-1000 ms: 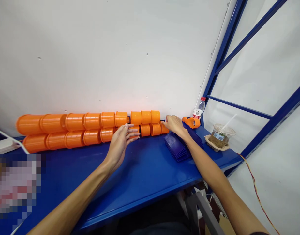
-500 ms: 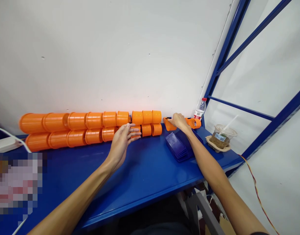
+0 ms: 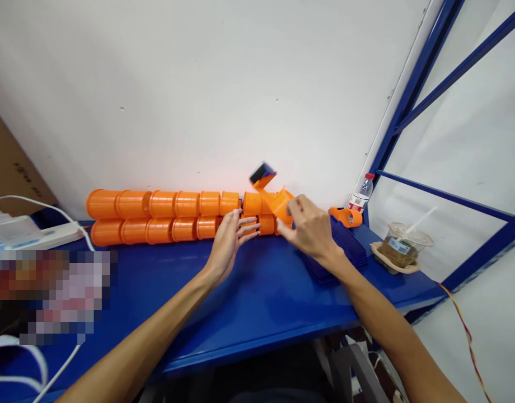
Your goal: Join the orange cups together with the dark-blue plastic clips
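My right hand (image 3: 310,229) grips an orange tape dispenser (image 3: 278,202) and holds it raised in front of the wall. Its dark blue and black end (image 3: 262,172) points up and left, blurred by motion. My left hand (image 3: 229,240) is open, fingers spread to the right, before the lower row of orange cylinders (image 3: 160,230). An upper row of orange cylinders (image 3: 163,203) lies along the wall above it; the right end is partly covered by the dispenser. Partly hidden under my right forearm is a stack of dark blue flat pieces (image 3: 345,246).
Another orange dispenser-like piece (image 3: 346,216) lies by a capped bottle (image 3: 361,193). A drink cup with a straw (image 3: 402,244) stands in a carrier at right. A white power strip (image 3: 47,238) and cables are at left. The blue table (image 3: 249,313) meets a blue frame (image 3: 442,204).
My right hand has lifted the orange tape dispenser from the table's back and brought it left and nearer. My left hand stays open before the cylinders. The view has shifted left.
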Demonstrator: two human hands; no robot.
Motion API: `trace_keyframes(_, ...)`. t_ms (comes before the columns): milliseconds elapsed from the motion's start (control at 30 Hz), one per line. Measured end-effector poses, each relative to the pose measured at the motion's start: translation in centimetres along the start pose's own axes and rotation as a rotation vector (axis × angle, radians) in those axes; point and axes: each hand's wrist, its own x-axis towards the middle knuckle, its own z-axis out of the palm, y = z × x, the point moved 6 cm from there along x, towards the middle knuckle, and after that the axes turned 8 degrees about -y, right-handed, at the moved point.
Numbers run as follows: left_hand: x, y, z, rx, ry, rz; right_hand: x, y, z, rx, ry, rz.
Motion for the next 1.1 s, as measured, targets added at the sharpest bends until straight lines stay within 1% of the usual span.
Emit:
trace_keyframes(67,0.1,-0.1,0.2,-0.065,-0.025,-0.008,-0.9,-3.1,0.6,0.003,-0.005,-0.183)
trace_keyframes(133,0.1,-0.3,0.1,-0.103,-0.036,-0.037,-1.7,-5.3,1.3,0.028,-0.034,-0.301)
trace_keyframes(200,0.2,-0.7,-0.4,-0.110,0.013,-0.054,-2.0,-6.2,1.7,0.080,-0.073,-0.346)
trace_keyframes(267,0.2,-0.9,-1.3,-0.104,0.110,-0.036,-1.8,-6.0,1.6,0.192,-0.098,-0.345)
trace_keyframes(333,0.2,-1.1,-2.0,-0.106,0.191,-0.020,-1.2,-4.4,1.0,0.349,-0.091,-0.279)
trace_keyframes(367,0.2,-1.2,-2.1,-0.111,0.213,-0.030,-0.8,-3.0,0.7,0.413,-0.079,-0.208)
trace_keyframes(433,0.1,-1.4,-2.1,-0.124,0.227,-0.075,-0.2,0.7,0.2,0.450,-0.075,0.004)
trace_keyframes(467,0.0,-1.4,-2.0,-0.132,0.228,-0.099,0.0,2.7,0.3,0.412,-0.114,0.114)
trace_keyframes(500,0.0,-1.5,-1.9,-0.141,0.227,-0.121,0.0,4.6,0.6,0.346,-0.189,0.213)
trace_keyframes(533,-0.1,-1.5,-1.8,-0.152,0.222,-0.139,-0.2,6.4,1.1,0.257,-0.293,0.304)
trace_keyframes(567,-0.1,-1.6,-1.6,-0.164,0.215,-0.157,-0.5,7.9,1.7,0.163,-0.419,0.358)
trace_keyframes(633,-0.2,-1.7,-1.4,-0.178,0.200,-0.191,-1.5,9.7,3.0,0.034,-0.669,0.367)
trace_keyframes(700,-0.2,-1.8,-1.2,-0.164,0.179,-0.212,-2.5,10.3,4.4,0.006,-0.877,0.355)
trace_keyframes(767,-0.3,-1.7,-1.0,-0.144,0.163,-0.218,-3.3,10.1,5.5,0.044,-0.999,0.371)
trace_keyframes(833,-0.4,-1.6,-0.9,-0.139,0.167,-0.232,-3.5,9.6,6.3,0.084,-1.045,0.392)
trace_keyframes(933,-0.6,-1.4,-0.6,-0.142,0.185,-0.291,-3.4,9.0,7.1,0.112,-1.075,0.402)
trace_keyframes(1100,-0.8,-1.3,-0.7,-0.134,0.208,-0.338,-3.5,9.0,7.0,0.148,-1.114,0.375)
